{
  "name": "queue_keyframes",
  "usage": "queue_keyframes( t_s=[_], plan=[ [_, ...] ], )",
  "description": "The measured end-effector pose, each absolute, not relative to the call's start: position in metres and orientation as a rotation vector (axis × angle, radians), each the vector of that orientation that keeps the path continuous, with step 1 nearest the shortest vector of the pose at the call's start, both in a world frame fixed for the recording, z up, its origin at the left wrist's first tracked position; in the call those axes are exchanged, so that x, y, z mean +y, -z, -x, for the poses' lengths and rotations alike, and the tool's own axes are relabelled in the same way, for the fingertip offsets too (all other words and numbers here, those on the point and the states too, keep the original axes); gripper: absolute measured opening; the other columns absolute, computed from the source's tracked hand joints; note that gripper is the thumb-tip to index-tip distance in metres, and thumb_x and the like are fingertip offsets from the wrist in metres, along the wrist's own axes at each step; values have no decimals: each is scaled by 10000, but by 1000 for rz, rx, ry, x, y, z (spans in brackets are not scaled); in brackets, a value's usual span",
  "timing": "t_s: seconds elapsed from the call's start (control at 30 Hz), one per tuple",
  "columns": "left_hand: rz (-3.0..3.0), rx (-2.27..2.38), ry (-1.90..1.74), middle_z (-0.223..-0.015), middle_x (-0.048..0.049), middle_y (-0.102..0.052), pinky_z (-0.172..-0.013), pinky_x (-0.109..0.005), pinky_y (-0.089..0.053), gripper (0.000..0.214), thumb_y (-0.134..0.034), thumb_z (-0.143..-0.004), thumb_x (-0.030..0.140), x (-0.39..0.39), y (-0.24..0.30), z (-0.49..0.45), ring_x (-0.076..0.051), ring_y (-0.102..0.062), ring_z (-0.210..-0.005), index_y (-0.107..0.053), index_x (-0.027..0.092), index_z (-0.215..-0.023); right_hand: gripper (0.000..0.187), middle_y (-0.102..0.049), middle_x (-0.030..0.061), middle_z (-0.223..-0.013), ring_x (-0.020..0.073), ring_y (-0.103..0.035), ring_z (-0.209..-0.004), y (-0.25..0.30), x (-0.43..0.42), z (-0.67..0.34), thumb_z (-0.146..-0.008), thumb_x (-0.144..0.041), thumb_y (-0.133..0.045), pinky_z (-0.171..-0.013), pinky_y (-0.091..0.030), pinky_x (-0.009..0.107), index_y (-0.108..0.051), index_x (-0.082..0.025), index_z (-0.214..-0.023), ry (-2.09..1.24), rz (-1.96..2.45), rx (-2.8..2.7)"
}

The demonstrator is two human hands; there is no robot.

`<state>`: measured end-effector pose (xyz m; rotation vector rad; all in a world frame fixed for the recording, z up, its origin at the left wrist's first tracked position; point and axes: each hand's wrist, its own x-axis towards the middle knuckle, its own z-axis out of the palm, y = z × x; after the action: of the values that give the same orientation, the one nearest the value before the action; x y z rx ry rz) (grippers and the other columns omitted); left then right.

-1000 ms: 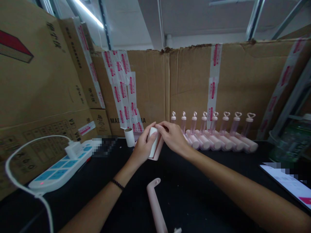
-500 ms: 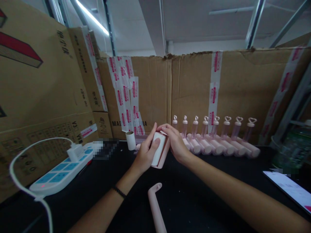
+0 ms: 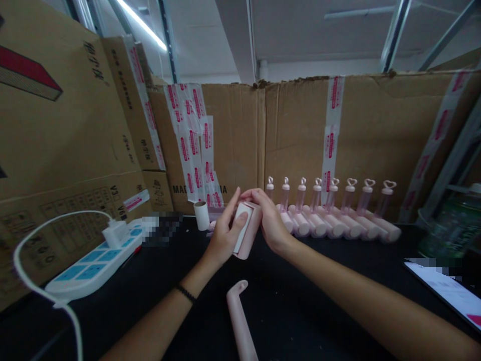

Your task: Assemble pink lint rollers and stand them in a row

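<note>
Between my hands sits a lint roller [image 3: 250, 231], a white roll [image 3: 241, 230] partly enclosed by a curved pale pink cover. My left hand [image 3: 226, 228] grips it from the left, thumb lying across the white roll. My right hand [image 3: 271, 220] curls around the upper right of the cover, with its fingertips at the top end. Below them, on the black table, lies a pink handle [image 3: 240, 318] with a bent end; its lower part runs out of view.
Several pink rollers [image 3: 336, 225] with heart-topped handles line the back right. A white tube [image 3: 201, 215] stands at back left. A power strip [image 3: 93, 265] with a white cable is on the left. A phone [image 3: 445, 293] and a bottle [image 3: 454, 220] are on the right. Cardboard walls [image 3: 296, 135] enclose the table.
The pink cover has turned over the white roll, so more pink and less white faces me. Both hands stay in nearly the same place.
</note>
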<state>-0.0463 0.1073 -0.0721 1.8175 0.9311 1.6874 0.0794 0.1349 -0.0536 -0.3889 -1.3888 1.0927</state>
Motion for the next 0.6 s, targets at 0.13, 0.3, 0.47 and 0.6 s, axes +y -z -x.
queue_keyframes(
  t_s=[0.13, 0.3, 0.47, 0.6],
  plan=[
    [-1467, 888, -1759, -1203, -78, -713, -746, -324, -595, 521, -670, -890, 489, 110, 72, 49, -217, -734, -889, -533, 261, -1339, 304, -682, 91, -1185, 229, -653, -1064, 45, 129, -84, -980, -382, -384, -844, -551, 339, -554, -212, -1166, -1166, 339, -1535],
    [-1228, 781, -1691, -709, 42, -623, -505, -260, -517, 472, -673, -850, 577, 113, 71, 50, -122, -587, -494, -557, 230, -1148, 510, -656, 78, -1218, 212, -649, -972, 38, 128, -95, -852, -317, -641, -671, -550, 287, -498, -240, -1335, -1142, 360, -1750],
    [-1186, 801, -1673, -901, -35, -689, -691, -274, -540, 448, -630, -867, 619, 119, 75, 48, -182, -677, -810, -623, 195, -1013, 424, -670, 41, -1042, 181, -630, -886, 41, 136, -96, -833, -376, -714, -746, -539, 293, -591, -203, -1201, -847, 519, -1800],
    [-1349, 765, -1535, -1093, -69, -696, -831, -309, -534, 481, -677, -856, 587, 122, 80, 48, -228, -667, -1024, -606, 208, -1144, 400, -688, 64, -1066, 195, -644, -941, 46, 147, -94, -825, -347, -719, -865, -516, 328, -627, -162, -1168, -654, 655, -1728]
  ],
)
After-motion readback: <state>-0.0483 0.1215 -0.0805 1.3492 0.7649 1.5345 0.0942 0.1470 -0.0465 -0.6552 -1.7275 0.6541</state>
